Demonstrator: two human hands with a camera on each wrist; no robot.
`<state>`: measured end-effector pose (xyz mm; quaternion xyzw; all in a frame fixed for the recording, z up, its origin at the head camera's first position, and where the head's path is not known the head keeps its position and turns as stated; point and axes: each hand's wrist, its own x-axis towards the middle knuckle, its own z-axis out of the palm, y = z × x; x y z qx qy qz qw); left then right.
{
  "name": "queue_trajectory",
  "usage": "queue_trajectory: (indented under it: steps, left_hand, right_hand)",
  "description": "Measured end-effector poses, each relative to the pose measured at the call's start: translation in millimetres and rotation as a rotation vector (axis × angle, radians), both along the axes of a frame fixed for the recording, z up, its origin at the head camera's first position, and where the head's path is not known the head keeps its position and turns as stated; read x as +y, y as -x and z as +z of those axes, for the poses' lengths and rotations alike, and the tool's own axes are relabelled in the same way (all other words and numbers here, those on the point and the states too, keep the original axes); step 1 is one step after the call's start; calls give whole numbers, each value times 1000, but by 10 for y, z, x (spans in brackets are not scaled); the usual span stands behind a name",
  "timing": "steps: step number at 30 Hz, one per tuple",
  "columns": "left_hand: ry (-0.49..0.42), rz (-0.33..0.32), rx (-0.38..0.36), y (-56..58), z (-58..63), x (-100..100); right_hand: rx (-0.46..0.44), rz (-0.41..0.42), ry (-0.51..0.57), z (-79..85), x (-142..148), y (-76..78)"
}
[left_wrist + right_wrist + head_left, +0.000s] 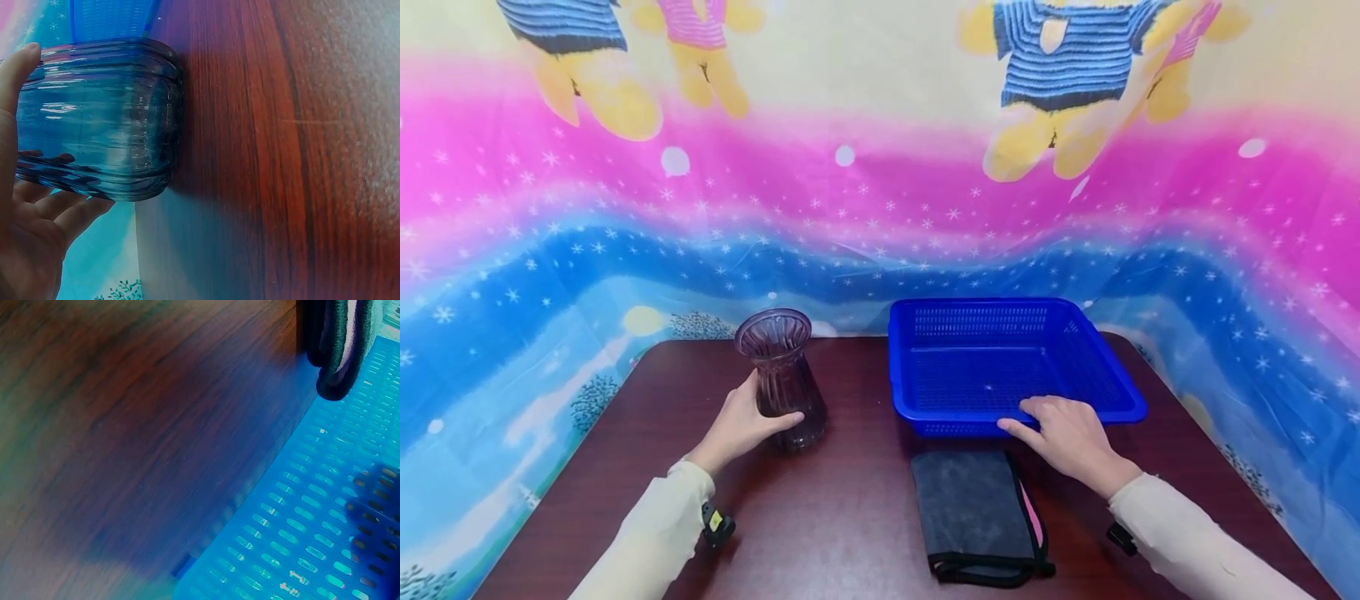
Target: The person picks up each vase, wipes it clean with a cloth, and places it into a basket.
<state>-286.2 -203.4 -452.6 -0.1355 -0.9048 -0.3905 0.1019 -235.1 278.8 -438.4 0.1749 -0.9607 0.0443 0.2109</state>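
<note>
On the left of the table stands a purple-tinted ribbed glass vase [791,392] with a flared mouth. My left hand [743,427] holds it by the lower body, thumb across the near side. In the left wrist view, the fingers of the left hand [40,231] lie along the other side of the glass vase [100,115]. My right hand [1070,437] grips the front rim of a blue plastic basket [1018,415], its fingers reaching over the edge. The right wrist view shows the perforated basket wall [294,531] up close, but not the hand itself.
A folded dark grey cloth [973,508] with black edging and a pink underside lies in front of the basket. The dark red-brown wooden table [850,517] has rounded back corners. A printed fabric backdrop [850,208] hangs around it.
</note>
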Motion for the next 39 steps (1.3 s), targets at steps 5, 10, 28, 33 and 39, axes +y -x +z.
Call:
queue_trajectory:
  steps: [5, 10, 28, 33, 39]
  left_hand:
    - [-12, 15, 11, -9, -16, -2]
    - [-8, 41, 16, -24, 13, -8]
    - [9, 33, 56, -32, 355, 76]
    - [9, 24, 71, -20, 457, 125]
    - [9, 9, 85, -11, 557, 187]
  right_hand:
    - [-1, 4, -2, -14, 3, 2]
    - [-3, 8, -3, -13, -5, 0]
    - [0, 4, -3, -12, -5, -9]
    - [2, 2, -7, -6, -3, -7]
    - [11, 4, -8, -1, 4, -7]
